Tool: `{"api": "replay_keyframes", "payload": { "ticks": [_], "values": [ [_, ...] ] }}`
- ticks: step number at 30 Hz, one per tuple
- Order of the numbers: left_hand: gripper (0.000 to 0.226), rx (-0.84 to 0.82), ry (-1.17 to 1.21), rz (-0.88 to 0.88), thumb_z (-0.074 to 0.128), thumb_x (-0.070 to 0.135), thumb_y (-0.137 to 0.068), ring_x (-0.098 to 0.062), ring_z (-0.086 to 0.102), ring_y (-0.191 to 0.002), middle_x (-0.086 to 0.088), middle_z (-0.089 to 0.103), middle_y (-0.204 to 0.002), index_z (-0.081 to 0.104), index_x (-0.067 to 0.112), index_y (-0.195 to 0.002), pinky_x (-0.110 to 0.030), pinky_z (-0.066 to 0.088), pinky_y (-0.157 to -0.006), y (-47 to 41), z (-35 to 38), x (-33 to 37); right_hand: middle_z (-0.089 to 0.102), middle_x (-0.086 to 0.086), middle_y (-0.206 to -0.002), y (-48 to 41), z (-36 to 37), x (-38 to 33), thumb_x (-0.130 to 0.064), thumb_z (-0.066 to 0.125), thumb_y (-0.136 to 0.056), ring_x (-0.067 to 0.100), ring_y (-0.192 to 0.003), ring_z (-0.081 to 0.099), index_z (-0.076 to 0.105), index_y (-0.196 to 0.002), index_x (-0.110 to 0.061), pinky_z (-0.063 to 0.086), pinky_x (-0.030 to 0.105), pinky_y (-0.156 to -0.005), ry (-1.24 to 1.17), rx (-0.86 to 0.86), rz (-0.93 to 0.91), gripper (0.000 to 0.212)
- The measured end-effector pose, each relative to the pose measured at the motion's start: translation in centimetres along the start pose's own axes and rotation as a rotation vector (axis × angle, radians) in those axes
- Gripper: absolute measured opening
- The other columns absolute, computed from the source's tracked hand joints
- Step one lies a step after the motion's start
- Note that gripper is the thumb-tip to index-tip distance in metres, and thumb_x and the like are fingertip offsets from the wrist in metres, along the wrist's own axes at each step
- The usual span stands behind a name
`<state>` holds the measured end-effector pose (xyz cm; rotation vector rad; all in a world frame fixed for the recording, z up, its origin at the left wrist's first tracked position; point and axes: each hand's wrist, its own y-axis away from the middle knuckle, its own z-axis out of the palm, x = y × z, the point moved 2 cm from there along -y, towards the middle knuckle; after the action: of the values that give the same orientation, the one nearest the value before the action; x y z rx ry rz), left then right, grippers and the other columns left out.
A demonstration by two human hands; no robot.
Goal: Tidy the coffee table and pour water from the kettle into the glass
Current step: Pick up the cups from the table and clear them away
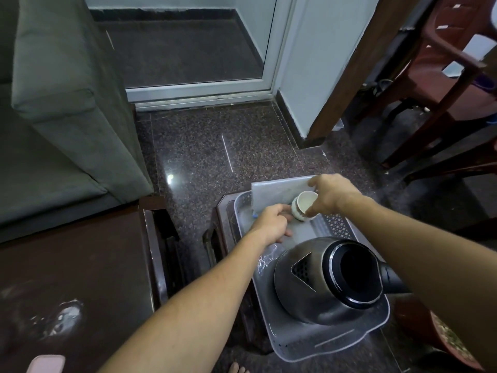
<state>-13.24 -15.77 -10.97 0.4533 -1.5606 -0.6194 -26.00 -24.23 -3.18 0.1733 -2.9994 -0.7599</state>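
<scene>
1. At the bottom left, a pink flat object (pixel 45 363) lies on a dark brown table (pixel 80 265).
2. Just right of it, across a gap, a grey plastic tray (pixel 295 348) sits on a smaller dark coffee table (pixel 224 211). The tray's long axis runs from near to far.
3. On the tray's near half, a steel kettle (pixel 317 286) stands upright with its round mouth open to the camera. Its spout points left, and its black handle runs right under the right forearm, so the spout-to-handle line lies left to right.
4. Beyond the kettle, over the tray's far half, are two small white cups, one nested in the other. The upper cup (pixel 306 202) is tilted, with its open mouth facing the camera.
5. The right hand (pixel 333 195) reaches in from the right, its fingers curled round the upper cup's rim, pinching it.
6. The left hand (pixel 271 224) comes from the left with curled fingers touching the side of the lower cup (pixel 298 215). Whether it truly grips the cup cannot be told.
7. A pale sheet (pixel 277 189) lies across the tray's far end, behind the cups.
8. Farther off lies a speckled dark stone floor (pixel 215 146). A grey-green sofa (pixel 67 103) is on the left, a white-framed glass door (pixel 188 49) stands ahead, and brown plastic chairs (pixel 443 76) are on the right
</scene>
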Motion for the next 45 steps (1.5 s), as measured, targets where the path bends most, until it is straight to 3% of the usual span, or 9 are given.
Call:
{"api": "replay_keyframes", "payload": {
  "ticks": [3,7,9,11,17,25,31,37,45],
  "values": [
    [0.055,0.023,-0.002,0.017,0.031,-0.001,-0.095,-0.017,0.066,-0.077,-0.003,0.062,-0.135,0.053,0.018,-0.142,-0.025,0.044,-0.054,0.9,-1.5,-0.4,0.071,0.009,-0.123,0.9,-2.5,-1.0,-0.040,0.091,-0.068,0.032,-0.112,0.067,0.066,-0.132,-0.024,0.058,0.040,-0.092,0.050,0.032,0.025,0.070],
    [0.042,0.145,0.033,0.084,0.042,0.003,-0.096,-0.023,0.068,-0.075,-0.008,0.072,-0.120,0.062,0.012,-0.132,-0.027,0.048,-0.054,3.3,-5.4,-0.7,0.073,0.014,-0.106,3.0,-5.0,-5.5,-0.037,0.076,-0.070,0.036,-0.094,0.070,0.075,-0.097,-0.019,0.053,0.035,-0.075,0.082,0.253,0.040,0.032],
    [0.036,0.265,0.008,0.140,0.048,0.007,-0.097,-0.030,0.072,-0.096,-0.009,0.074,-0.121,0.066,0.013,-0.128,-0.036,0.059,-0.078,5.2,-8.5,-1.0,0.072,0.018,-0.107,4.5,-5.0,-9.9,-0.033,0.070,-0.074,0.040,-0.097,0.070,0.075,-0.099,-0.017,0.054,0.040,-0.078,0.038,0.363,0.001,0.030],
    [0.032,0.432,-0.057,0.190,0.053,0.016,-0.098,-0.027,0.070,-0.111,-0.005,0.074,-0.122,0.069,0.020,-0.125,-0.038,0.055,-0.097,7.8,-12.8,-2.0,0.072,0.019,-0.110,6.3,-3.8,-15.8,-0.030,0.066,-0.079,0.042,-0.101,0.069,0.075,-0.101,-0.016,0.056,0.043,-0.083,-0.043,0.396,-0.085,0.028],
    [0.027,0.816,-0.165,0.137,0.052,0.021,-0.099,-0.030,0.064,-0.117,-0.006,0.074,-0.122,0.072,0.024,-0.118,-0.031,0.048,-0.093,18.2,-28.3,-7.7,0.074,0.016,-0.106,13.0,2.0,-34.0,-0.027,0.064,-0.085,0.041,-0.100,0.070,0.075,-0.100,-0.018,0.056,0.042,-0.081,-0.287,0.342,-0.319,0.021],
    [0.030,1.082,-0.170,-0.055,0.050,0.020,-0.100,-0.033,0.061,-0.123,-0.011,0.070,-0.127,0.068,0.021,-0.124,-0.035,0.045,-0.099,31.2,-43.1,-17.5,0.077,0.009,-0.112,22.2,8.1,-52.2,-0.025,0.063,-0.088,0.036,-0.108,0.069,0.077,-0.110,-0.027,0.057,0.039,-0.089,-0.450,0.109,-0.489,0.026],
    [0.035,1.167,-0.067,-0.135,0.049,0.018,-0.099,-0.032,0.062,-0.120,-0.010,0.067,-0.129,0.066,0.020,-0.130,-0.036,0.047,-0.099,36.1,-50.0,-24.7,0.076,0.005,-0.119,26.1,12.9,-62.3,-0.025,0.065,-0.088,0.031,-0.113,0.068,0.075,-0.118,-0.027,0.057,0.037,-0.092,-0.372,0.016,-0.620,0.032],
    [0.045,1.115,-0.031,-0.219,0.057,0.013,-0.094,-0.030,0.058,-0.129,-0.008,0.062,-0.138,0.061,0.020,-0.139,-0.038,0.045,-0.107,37.4,-54.4,-30.8,0.073,0.004,-0.124,25.7,17.4,-68.5,-0.025,0.072,-0.086,0.030,-0.114,0.067,0.073,-0.123,-0.025,0.054,0.035,-0.090,-0.263,-0.035,-0.642,0.037],
    [0.035,1.031,0.030,-0.208,0.049,0.007,-0.095,-0.035,0.062,-0.117,-0.011,0.070,-0.123,0.068,0.017,-0.123,-0.042,0.051,-0.098,35.7,-57.0,-34.3,0.060,0.007,-0.123,24.3,22.0,-74.8,-0.041,0.080,-0.081,0.032,-0.113,0.064,0.067,-0.118,-0.018,0.051,0.036,-0.081,-0.103,0.020,-0.680,0.046]
  ]
}}
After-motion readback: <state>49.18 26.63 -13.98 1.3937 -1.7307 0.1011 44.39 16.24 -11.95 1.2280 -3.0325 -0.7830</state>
